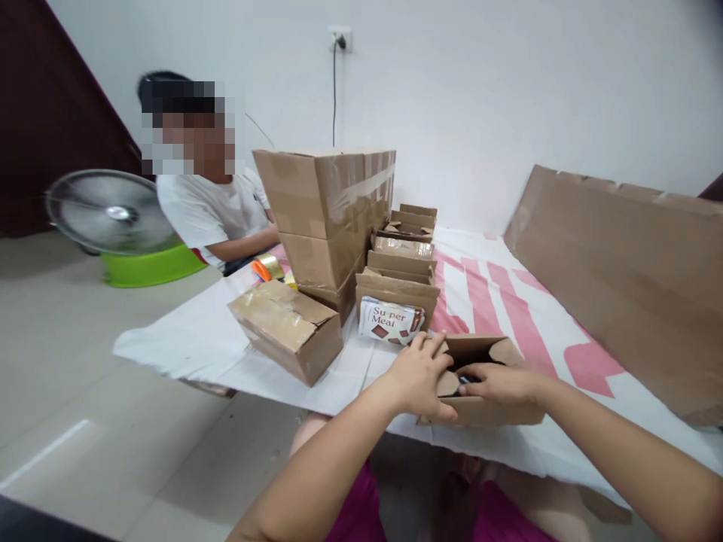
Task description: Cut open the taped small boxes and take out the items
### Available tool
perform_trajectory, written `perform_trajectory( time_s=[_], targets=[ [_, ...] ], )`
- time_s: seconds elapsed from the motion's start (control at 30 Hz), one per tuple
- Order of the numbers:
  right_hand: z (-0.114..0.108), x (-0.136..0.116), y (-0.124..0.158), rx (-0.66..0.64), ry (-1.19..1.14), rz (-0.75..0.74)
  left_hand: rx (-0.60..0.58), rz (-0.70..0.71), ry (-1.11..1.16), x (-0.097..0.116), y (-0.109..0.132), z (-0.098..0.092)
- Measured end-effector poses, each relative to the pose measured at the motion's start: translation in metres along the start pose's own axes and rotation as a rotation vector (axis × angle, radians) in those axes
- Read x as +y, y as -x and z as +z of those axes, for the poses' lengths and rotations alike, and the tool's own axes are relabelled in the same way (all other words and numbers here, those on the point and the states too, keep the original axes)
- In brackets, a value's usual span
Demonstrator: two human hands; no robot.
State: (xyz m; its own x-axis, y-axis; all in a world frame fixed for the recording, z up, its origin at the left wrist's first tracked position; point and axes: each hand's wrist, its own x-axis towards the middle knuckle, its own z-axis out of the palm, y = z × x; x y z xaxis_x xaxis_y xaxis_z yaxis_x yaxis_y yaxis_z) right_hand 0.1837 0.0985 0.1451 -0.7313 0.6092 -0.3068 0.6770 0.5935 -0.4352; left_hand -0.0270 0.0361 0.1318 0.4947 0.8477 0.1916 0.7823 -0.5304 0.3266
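An open cardboard box stands at the near edge of the table. My left hand grips its left end, fingers over the end flap and thumb on the front side. My right hand reaches inside the box, fingertips curled at a small dark thing. Most of that thing is hidden by the fingers and the box walls. Just behind my left hand, a white packet printed "Su per Meal" leans against another open box.
Taped boxes are stacked at the centre, with a single closed box in front. Tape rolls lie beside them. Across the table sits a person; a fan is behind. A large cardboard sheet stands at right.
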Motion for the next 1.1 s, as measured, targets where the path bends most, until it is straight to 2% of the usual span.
perform_trajectory(
  time_s=[0.23, 0.33, 0.53, 0.63, 0.7, 0.83, 0.9, 0.97, 1.1],
  targets=[
    [-0.005, -0.006, 0.003, -0.186, -0.182, 0.194, 0.110, 0.019, 0.070, 0.006, 0.007, -0.003],
    [0.004, 0.000, 0.003, -0.166, -0.125, 0.184, 0.186, -0.007, 0.187, 0.011, 0.015, 0.001],
    [0.032, 0.014, 0.004, 0.053, 0.080, 0.087, 0.315, -0.054, 0.321, 0.016, 0.036, 0.023],
    [0.036, 0.014, 0.006, 0.179, 0.119, 0.110, 0.423, -0.042, 0.369, 0.013, 0.041, 0.035],
    [0.037, 0.012, 0.009, 0.208, 0.098, 0.124, 0.473, -0.005, 0.392, 0.012, 0.043, 0.040],
    [0.037, 0.003, 0.018, 0.207, -0.016, 0.108, 0.461, 0.069, 0.422, 0.013, 0.044, 0.045],
    [0.035, -0.004, 0.024, 0.260, -0.016, 0.099, 0.446, 0.089, 0.451, 0.013, 0.044, 0.046],
    [0.030, -0.012, 0.033, 0.408, 0.018, 0.060, 0.442, 0.088, 0.488, 0.011, 0.043, 0.047],
    [0.017, -0.017, 0.066, 0.787, 0.065, -0.154, 0.457, 0.045, 0.566, -0.005, 0.045, 0.037]
  ],
)
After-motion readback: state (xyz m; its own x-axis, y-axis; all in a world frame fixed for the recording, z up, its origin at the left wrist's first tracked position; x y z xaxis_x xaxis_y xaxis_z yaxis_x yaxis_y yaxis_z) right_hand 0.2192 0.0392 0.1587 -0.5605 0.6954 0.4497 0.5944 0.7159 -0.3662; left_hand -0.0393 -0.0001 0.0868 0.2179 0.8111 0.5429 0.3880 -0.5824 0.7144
